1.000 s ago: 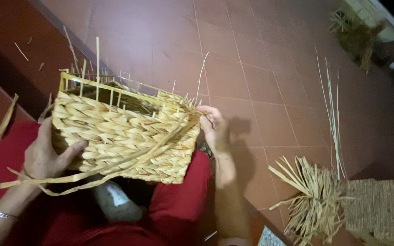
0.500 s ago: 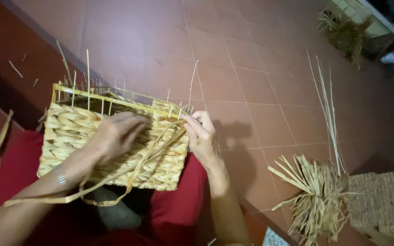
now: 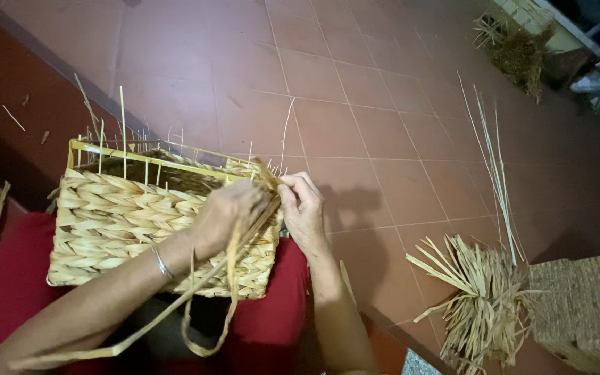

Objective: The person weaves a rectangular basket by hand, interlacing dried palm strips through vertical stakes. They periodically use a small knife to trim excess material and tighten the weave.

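Left hand (image 3: 227,215) lies across the front face of the woven basket (image 3: 126,222), fingers curled shut around the flat straw strands (image 3: 234,274) near the top right corner; strand ends hang down in a loop over the lap. Right hand (image 3: 303,208) at the same corner, fingers narrow, pinching the strands at the rim just beside the left hand. Basket rests tilted on the red-clad lap (image 3: 272,319), yellow frame (image 3: 154,160) on top, thin stakes sticking up. Loose straw bundle (image 3: 480,298) on the tiled floor (image 3: 383,104), well apart to the right. Versus half a second ago: both hands sit closer together at the corner, left hand has shifted right along the basket, and the basket shows a bit lower in view.
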